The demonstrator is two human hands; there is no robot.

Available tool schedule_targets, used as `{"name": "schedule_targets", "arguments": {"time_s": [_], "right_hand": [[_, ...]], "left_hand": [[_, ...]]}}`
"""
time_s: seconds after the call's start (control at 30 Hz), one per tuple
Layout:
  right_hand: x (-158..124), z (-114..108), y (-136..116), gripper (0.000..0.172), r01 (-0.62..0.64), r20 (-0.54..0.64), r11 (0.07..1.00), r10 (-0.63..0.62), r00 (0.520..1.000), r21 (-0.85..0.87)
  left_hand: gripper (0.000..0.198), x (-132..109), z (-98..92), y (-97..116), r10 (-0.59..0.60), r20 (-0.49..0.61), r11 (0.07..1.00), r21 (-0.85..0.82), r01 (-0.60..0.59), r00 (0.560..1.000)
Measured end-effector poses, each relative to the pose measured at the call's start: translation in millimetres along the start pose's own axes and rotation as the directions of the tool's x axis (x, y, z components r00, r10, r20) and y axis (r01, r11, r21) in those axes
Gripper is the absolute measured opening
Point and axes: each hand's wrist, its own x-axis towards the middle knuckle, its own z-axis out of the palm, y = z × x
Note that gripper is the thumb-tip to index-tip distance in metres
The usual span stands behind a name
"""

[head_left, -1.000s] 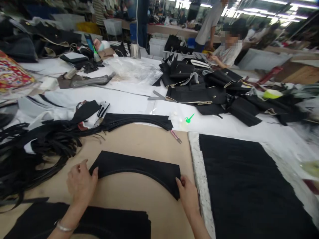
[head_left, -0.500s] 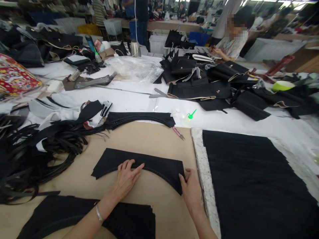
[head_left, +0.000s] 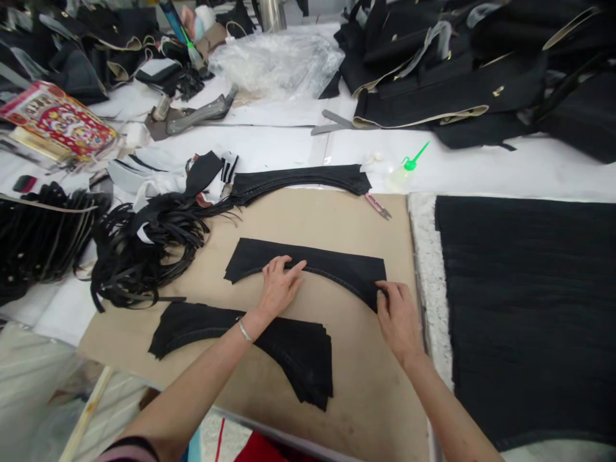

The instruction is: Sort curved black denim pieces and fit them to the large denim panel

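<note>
1. White worktop (head_left: 283,144) is carrying a tan board (head_left: 312,218).
2. Curved black piece (head_left: 341,264) is lying on the board.
3. Left hand (head_left: 280,283) is resting half-open on its inner curve.
4. Right hand (head_left: 399,314) is pinching its right end.

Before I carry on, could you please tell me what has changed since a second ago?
The left hand has left the left end of the curved black piece and moved right, to about the middle of its lower edge. The view has tilted down. The right hand stays at the piece's right end; the pink-handled snips lie as before.
</note>
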Motion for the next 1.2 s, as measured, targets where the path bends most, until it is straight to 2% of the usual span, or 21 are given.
{"name": "schedule_targets", "arguments": {"time_s": [0.07, 0.13, 0.17, 0.23, 0.27, 0.33, 0.43, 0.63, 0.83, 1.0, 1.1, 1.2], "right_hand": [[-23, -2, -14, 0.027, -0.040, 0.049, 0.983, 0.032, 0.998, 0.181], [-53, 0, -29, 0.025, -0.115, 0.173, 0.937, 0.060, 0.983, 0.329], [-69, 2, -36, 0.025, -0.167, 0.246, 0.911, 0.074, 0.966, 0.378], [-97, 9, -47, 0.024, -0.279, 0.380, 0.852, 0.103, 0.919, 0.444], [-108, 12, -50, 0.024, -0.325, 0.430, 0.825, 0.113, 0.896, 0.462], [-126, 18, -55, 0.025, -0.384, 0.494, 0.790, 0.119, 0.861, 0.479], [-139, 22, -59, 0.025, -0.408, 0.537, 0.774, 0.105, 0.837, 0.484], [-151, 21, -71, 0.023, -0.387, 0.557, 0.780, 0.060, 0.829, 0.491], [-168, 26, -84, 0.024, -0.280, 0.541, 0.807, -0.056, 0.839, 0.519], [-183, 39, -80, 0.023, -0.197, 0.502, 0.833, -0.109, 0.858, 0.518], [-187, 47, -76, 0.023, -0.147, 0.457, 0.870, -0.097, 0.884, 0.470], [-185, 53, -76, 0.027, -0.156, 0.437, 0.914, -0.026, 0.899, 0.375]], "left_hand": [[0.038, -22, -7.3, 8, 0.025, 0.022, 0.985, -0.171, -0.020, 0.999], [0.034, -54, -15.7, 17, 0.146, 0.176, 0.940, -0.332, -0.081, 0.974], [0.031, -71, -19.5, 22, 0.221, 0.283, 0.919, -0.381, -0.102, 0.933], [0.028, -102, -24.6, 27, 0.295, 0.451, 0.916, -0.385, -0.114, 0.843], [0.026, -114, -25.5, 28, 0.294, 0.498, 0.925, -0.362, -0.113, 0.816], [0.020, -129, -24.1, 27, 0.280, 0.527, 0.938, -0.329, -0.111, 0.803], [0.015, -132, -18.1, 21, 0.300, 0.502, 0.923, -0.366, -0.115, 0.811], [0.015, -126, -13.8, 18, 0.346, 0.474, 0.879, -0.465, -0.104, 0.810], [0.015, -127, -15.0, 19, 0.314, 0.478, 0.884, -0.463, -0.069, 0.820], [0.012, -124, -19.2, 19, 0.308, 0.493, 0.892, -0.447, -0.067, 0.814], [0.013, -123, -20.3, 18, 0.329, 0.481, 0.887, -0.453, -0.091, 0.813], [0.012, -123, -18.5, 16, 0.312, 0.470, 0.883, -0.465, -0.068, 0.826]]}}
